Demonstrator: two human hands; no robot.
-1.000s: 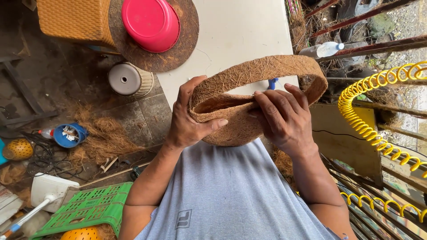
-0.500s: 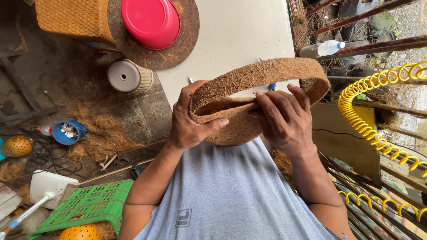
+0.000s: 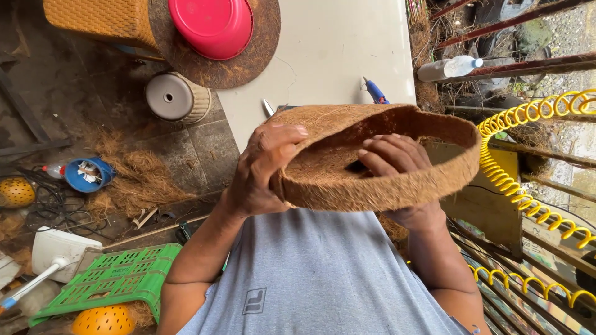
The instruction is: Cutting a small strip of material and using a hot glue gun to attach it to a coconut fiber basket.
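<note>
Both hands on a coir basket liner [image 3: 372, 180], held up in front of the chest.
L hand [image 3: 264, 170] grips rim edge; R hand [image 3: 397, 161] fingers inside the bowl, prob. pressing the wall. White table [image 3: 323, 56] behind w/ red bowl [image 3: 211, 25].

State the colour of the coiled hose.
Yellow; the coiled hose shows clearly in the head view, at the right.
</note>
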